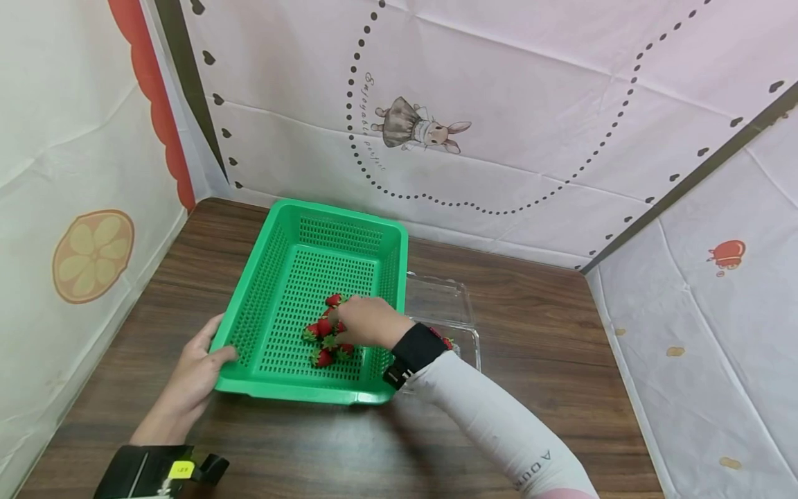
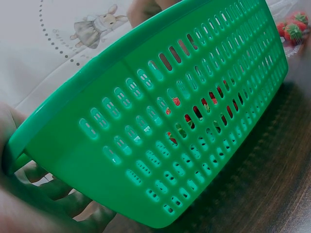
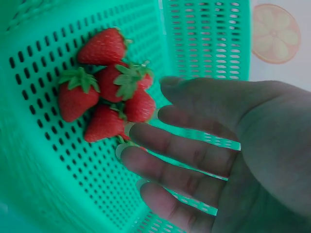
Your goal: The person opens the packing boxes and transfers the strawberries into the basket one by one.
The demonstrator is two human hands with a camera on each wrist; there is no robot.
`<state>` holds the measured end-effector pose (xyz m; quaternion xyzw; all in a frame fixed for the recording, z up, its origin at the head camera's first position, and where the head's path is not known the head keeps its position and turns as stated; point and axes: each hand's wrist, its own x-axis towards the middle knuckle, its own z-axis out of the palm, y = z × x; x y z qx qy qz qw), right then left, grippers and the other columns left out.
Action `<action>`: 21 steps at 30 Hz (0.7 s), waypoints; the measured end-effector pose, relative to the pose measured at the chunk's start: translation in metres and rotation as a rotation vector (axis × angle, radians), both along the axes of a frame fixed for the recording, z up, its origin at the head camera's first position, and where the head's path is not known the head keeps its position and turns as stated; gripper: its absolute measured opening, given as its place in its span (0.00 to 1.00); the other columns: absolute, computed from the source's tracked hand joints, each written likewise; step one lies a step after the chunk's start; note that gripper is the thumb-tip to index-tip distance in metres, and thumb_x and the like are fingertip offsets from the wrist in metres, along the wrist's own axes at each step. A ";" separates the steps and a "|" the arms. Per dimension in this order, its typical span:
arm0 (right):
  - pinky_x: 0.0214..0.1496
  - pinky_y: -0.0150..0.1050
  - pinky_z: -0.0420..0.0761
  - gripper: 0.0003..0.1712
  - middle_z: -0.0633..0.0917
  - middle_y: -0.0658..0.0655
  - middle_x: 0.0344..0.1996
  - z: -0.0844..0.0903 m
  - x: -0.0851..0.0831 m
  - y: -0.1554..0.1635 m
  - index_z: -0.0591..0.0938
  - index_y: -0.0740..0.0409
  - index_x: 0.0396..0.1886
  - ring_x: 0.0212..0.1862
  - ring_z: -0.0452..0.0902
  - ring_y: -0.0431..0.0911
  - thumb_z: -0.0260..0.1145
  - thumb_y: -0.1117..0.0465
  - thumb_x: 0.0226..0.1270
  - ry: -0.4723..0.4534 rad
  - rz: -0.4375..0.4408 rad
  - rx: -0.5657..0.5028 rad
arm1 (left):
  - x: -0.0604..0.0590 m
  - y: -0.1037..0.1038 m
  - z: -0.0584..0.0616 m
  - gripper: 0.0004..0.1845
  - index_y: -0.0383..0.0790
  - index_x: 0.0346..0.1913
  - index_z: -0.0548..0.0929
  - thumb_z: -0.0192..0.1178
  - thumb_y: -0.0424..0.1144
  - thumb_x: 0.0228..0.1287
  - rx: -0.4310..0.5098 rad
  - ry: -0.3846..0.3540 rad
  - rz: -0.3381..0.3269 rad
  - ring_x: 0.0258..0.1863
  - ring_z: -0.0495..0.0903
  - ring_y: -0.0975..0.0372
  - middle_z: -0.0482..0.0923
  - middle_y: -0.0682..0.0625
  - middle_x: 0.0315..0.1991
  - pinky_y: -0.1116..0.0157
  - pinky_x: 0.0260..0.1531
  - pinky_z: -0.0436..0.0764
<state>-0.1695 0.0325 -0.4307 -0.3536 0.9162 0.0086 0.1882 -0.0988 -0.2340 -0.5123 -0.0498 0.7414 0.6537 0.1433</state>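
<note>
We see the left hand (image 1: 198,367) gripping the near left corner of the green basket (image 1: 283,239), thumb over the rim and fingers (image 2: 53,189) curled beneath it, on the wooden table (image 1: 530,298). The right hand (image 1: 368,322) reaches inside the basket with its fingers (image 3: 184,150) loosely spread and fairly straight, holding nothing; the fingertips lie just beside a small heap of strawberries (image 3: 104,82) near the basket's right wall. A clear plastic container (image 1: 439,294) sits against the basket's right side, with more strawberries inside it.
</note>
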 end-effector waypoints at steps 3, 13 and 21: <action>0.39 0.31 0.77 0.21 0.87 0.47 0.43 0.009 0.000 0.006 0.81 0.47 0.58 0.39 0.80 0.37 0.64 0.50 0.66 -0.014 -0.027 -0.053 | 0.000 -0.001 0.001 0.40 0.51 0.78 0.45 0.46 0.29 0.66 0.006 -0.002 -0.001 0.67 0.58 0.53 0.47 0.36 0.76 0.76 0.44 0.71; 0.27 0.29 0.61 0.20 0.67 0.46 0.16 0.035 0.004 0.048 0.69 0.50 0.17 0.20 0.61 0.37 0.62 0.52 0.69 0.019 -0.103 -0.237 | 0.000 0.000 0.001 0.41 0.52 0.78 0.45 0.46 0.28 0.65 0.000 -0.008 0.006 0.69 0.56 0.49 0.46 0.37 0.76 0.77 0.44 0.71; 0.27 0.32 0.61 0.16 0.67 0.45 0.15 0.027 0.015 0.098 0.72 0.50 0.21 0.19 0.60 0.37 0.57 0.58 0.72 -0.006 -0.212 -0.250 | 0.000 0.000 0.000 0.41 0.50 0.78 0.43 0.46 0.29 0.66 0.005 -0.021 -0.002 0.68 0.57 0.51 0.46 0.37 0.76 0.76 0.44 0.70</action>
